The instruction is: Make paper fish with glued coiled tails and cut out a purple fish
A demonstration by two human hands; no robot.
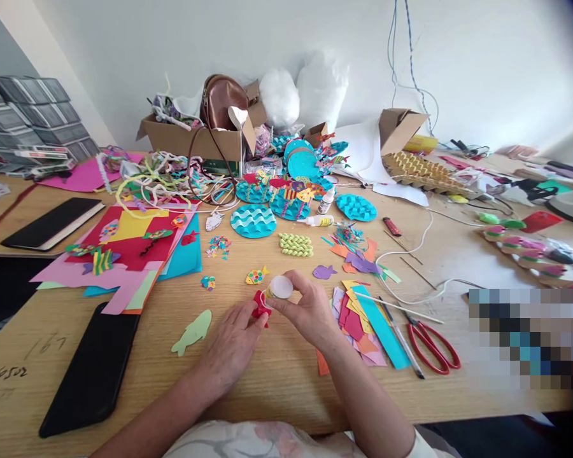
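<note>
A small red paper cutout (261, 309) is right of the flat pale-green paper fish (193, 332), held in the closed grip of the left hand (233, 343). Farther right of that fish, the right hand (311, 312), grip closed, holds a white, round-ended tube (281, 287).

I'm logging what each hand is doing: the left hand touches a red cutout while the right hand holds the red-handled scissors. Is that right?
Not quite: the right hand holds a small white container. The head view shows the red-handled scissors lying on the table, off to the right. The left hand does touch a red cutout.
</note>
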